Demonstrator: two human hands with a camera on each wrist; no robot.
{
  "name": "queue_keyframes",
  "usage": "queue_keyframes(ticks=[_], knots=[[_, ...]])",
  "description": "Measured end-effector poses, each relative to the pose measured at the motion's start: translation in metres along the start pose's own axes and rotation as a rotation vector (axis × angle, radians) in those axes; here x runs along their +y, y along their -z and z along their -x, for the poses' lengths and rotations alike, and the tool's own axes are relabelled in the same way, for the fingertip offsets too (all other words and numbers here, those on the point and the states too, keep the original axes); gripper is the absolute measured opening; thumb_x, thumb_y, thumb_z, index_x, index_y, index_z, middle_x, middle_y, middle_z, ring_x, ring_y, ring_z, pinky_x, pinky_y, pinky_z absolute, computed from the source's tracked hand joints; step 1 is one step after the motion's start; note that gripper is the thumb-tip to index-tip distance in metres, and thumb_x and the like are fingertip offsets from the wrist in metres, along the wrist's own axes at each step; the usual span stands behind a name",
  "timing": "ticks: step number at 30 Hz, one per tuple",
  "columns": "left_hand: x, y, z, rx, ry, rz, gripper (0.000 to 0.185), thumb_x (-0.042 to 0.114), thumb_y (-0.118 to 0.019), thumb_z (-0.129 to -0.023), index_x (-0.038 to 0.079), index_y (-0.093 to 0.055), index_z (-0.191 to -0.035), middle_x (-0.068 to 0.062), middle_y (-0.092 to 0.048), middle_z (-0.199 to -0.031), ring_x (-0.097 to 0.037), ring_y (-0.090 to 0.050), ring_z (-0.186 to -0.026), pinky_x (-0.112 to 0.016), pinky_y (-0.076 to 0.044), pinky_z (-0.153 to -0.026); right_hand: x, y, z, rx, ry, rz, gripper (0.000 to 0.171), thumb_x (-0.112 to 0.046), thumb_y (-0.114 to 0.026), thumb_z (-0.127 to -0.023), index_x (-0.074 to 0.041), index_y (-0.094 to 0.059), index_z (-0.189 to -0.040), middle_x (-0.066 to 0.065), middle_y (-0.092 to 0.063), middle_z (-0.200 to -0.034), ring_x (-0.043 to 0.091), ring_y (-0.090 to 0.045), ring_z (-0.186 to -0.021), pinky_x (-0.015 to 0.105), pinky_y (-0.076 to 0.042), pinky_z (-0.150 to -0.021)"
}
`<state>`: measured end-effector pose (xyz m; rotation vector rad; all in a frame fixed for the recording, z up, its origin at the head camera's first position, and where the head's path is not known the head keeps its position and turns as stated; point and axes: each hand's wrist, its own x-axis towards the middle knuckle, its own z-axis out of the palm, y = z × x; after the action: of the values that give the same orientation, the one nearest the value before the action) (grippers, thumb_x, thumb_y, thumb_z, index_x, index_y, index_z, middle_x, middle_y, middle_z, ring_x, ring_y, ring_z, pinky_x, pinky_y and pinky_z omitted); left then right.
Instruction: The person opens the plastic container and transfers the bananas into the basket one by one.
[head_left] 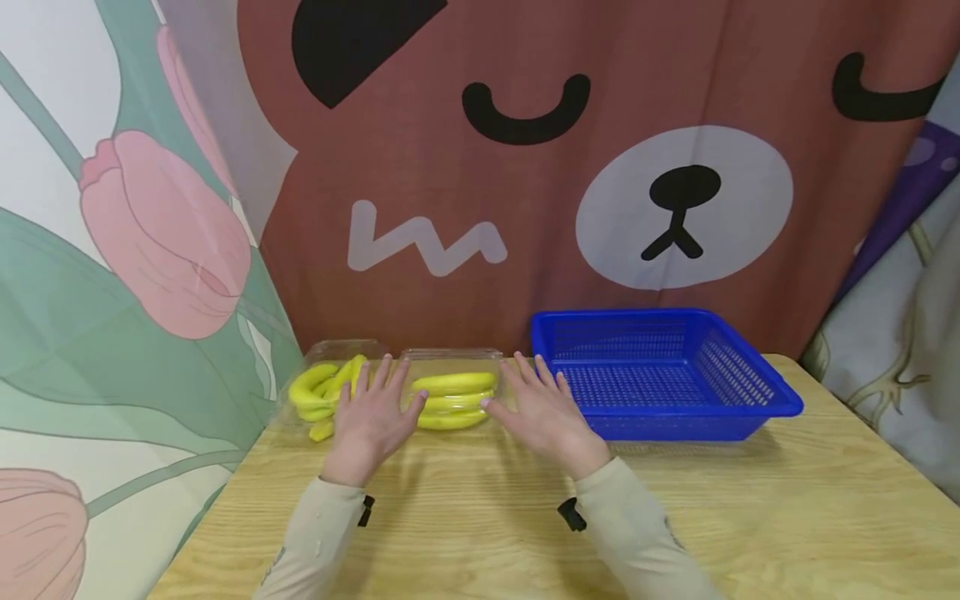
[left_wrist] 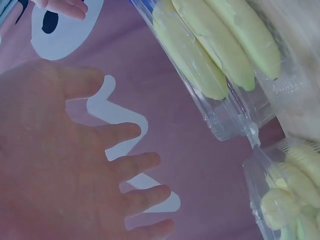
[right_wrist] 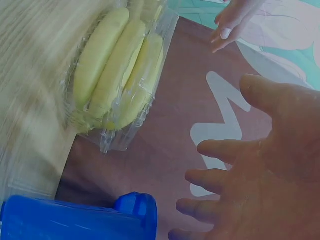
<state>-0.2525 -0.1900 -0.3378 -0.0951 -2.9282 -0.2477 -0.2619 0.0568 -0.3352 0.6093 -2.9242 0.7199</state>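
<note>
Bananas (head_left: 453,402), nr tbl (head_left: 487,525) edge, gap to basket (head_left: 690,412)

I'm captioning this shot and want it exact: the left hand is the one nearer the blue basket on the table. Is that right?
Not quite: the right hand is the one nearer the blue basket on the table, as the head view shows.

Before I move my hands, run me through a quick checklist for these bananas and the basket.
1. Left hand holding nothing: ok.
2. Right hand holding nothing: ok.
3. Blue basket standing open side up: ok.
4. Middle bananas inside their clear container: ok.
5. Left bananas fully visible in the head view: not ok, the left hand covers part of them.
6. Clear container latched: cannot tell.
</note>
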Motion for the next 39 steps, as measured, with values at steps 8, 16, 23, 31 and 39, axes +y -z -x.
queue_keyframes(ticks=[8,16,23,31,39], knots=[[-0.006,-0.008,-0.01,0.058,-0.01,0.049,0.066,0.053,-0.038,-0.102,0.018,-0.029,-0.156,-0.014,-0.022,-0.16,-0.04,-0.015,-0.146,-0.064,-0.015,-0.112,-0.004,-0.01,-0.006,0.075,0.04,-0.029,0.074,-0.057,-0.046,-0.098,-0.015,-0.027,-0.156,0.013,-0.014,-0.162,0.034,-0.002,-0.148,0.059,-0.007,-0.115],[-0.025,-0.026,-0.027,0.12,0.001,0.28,0.066,0.051,-0.043,-0.101,0.012,-0.035,-0.153,-0.018,-0.024,-0.158,-0.043,-0.023,-0.142,-0.064,-0.027,-0.107,-0.007,-0.033,-0.019,0.094,0.082,-0.19,0.071,-0.052,-0.049,-0.099,-0.017,-0.028,-0.156,0.003,-0.008,-0.163,0.024,-0.006,-0.149,0.055,-0.019,-0.114],[-0.04,-0.043,-0.032,0.06,-0.019,0.417,0.063,0.044,-0.045,-0.103,0.012,-0.03,-0.155,-0.022,-0.019,-0.159,-0.045,-0.024,-0.141,-0.063,-0.025,-0.109,0.005,-0.048,-0.028,0.097,0.053,-0.241,0.067,-0.046,-0.05,-0.1,-0.016,-0.027,-0.156,0.007,-0.009,-0.163,0.032,-0.011,-0.147,0.058,-0.018,-0.113],[-0.048,-0.053,-0.035,0.021,-0.043,0.456,0.059,0.039,-0.044,-0.104,0.011,-0.03,-0.155,-0.021,-0.017,-0.16,-0.045,-0.025,-0.141,-0.064,-0.025,-0.108,0.022,-0.063,-0.035,0.059,0.022,-0.293,0.063,-0.037,-0.052,-0.102,-0.011,-0.031,-0.155,0.015,-0.009,-0.162,0.038,-0.019,-0.145,0.057,-0.02,-0.113],[-0.051,-0.056,-0.037,-0.01,-0.076,0.507,0.055,0.036,-0.045,-0.105,0.011,-0.036,-0.153,-0.02,-0.022,-0.158,-0.043,-0.026,-0.141,-0.062,-0.023,-0.11,0.025,-0.065,-0.036,0.084,0.056,-0.297,0.06,-0.029,-0.055,-0.101,-0.008,-0.034,-0.153,0.02,-0.015,-0.16,0.04,-0.023,-0.143,0.056,-0.022,-0.113]])
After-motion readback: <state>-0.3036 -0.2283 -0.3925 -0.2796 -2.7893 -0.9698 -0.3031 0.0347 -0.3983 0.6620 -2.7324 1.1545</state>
